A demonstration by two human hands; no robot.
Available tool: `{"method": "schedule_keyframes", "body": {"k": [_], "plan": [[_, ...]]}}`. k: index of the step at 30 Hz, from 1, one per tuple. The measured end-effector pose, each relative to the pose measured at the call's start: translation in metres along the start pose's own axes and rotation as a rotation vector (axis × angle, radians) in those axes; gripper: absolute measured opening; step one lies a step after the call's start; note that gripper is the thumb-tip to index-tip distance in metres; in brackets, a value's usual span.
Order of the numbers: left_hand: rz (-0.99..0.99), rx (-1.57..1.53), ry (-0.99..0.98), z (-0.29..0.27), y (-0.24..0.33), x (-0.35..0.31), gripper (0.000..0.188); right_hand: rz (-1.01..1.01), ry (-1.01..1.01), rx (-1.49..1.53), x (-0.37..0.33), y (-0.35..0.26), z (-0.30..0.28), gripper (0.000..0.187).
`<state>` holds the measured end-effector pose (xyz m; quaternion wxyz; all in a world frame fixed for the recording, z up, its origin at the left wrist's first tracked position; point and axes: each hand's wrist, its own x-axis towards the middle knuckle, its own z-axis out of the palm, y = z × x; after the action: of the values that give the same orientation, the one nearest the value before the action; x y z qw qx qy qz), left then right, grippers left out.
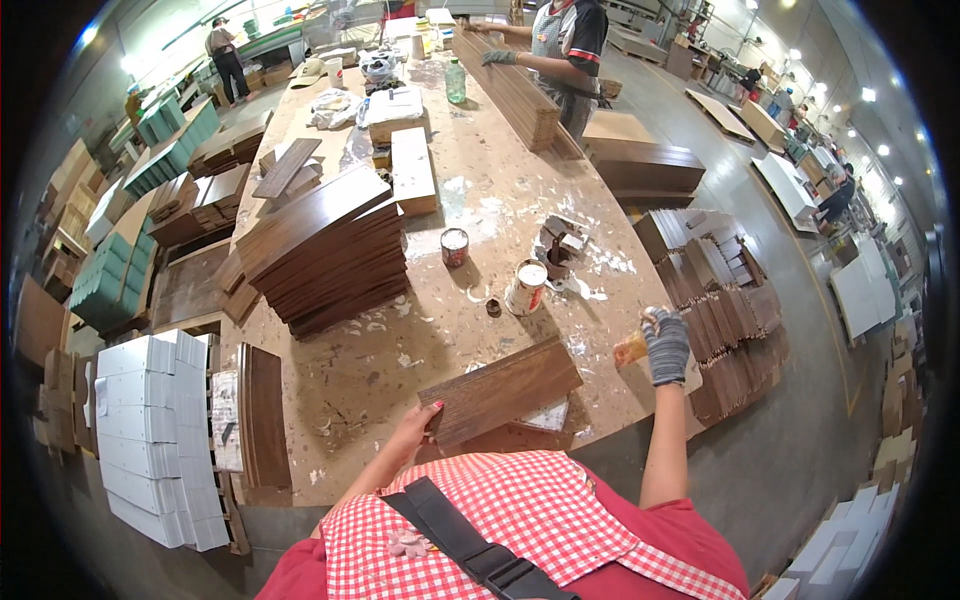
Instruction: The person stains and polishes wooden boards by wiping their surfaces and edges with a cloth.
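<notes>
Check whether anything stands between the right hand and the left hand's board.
Nothing visible does: beyond the tan item in the right hand, only tabletop lies before the brown board. The white can stands off that line.

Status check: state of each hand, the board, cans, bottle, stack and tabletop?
Left hand: bare, gripping the brown board by its left end
Brown board: broad face up
Right hand: gloved, appears to hold a tan thing, kind unclear
White can: upright
Red can: upright
Green bottle: upright
Board stack: piled, edges uneven
Tabletop: splotched white
</notes>
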<state>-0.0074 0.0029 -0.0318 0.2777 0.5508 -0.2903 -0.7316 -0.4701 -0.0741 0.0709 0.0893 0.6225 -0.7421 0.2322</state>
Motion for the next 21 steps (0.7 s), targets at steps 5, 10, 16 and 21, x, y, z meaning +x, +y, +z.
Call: {"method": "schedule_keyframes", "body": {"k": [5,10,16,21], "plan": [[-0.015,0.014,0.053,0.008,0.009,-0.013,0.031,0.000,0.012,0.029,-0.012,-0.013,0.004,0.026],[-0.023,0.009,0.030,-0.003,-0.002,-0.007,0.036,-0.033,-0.003,0.019,-0.009,-0.034,-0.007,0.027],[0.006,-0.006,-0.010,0.002,0.005,-0.010,0.036,-0.066,0.070,0.025,-0.002,-0.030,-0.022,0.026],[-0.007,-0.023,0.021,0.001,0.002,-0.011,0.037,-0.183,0.191,0.295,0.012,-0.069,-0.034,0.023]]}}
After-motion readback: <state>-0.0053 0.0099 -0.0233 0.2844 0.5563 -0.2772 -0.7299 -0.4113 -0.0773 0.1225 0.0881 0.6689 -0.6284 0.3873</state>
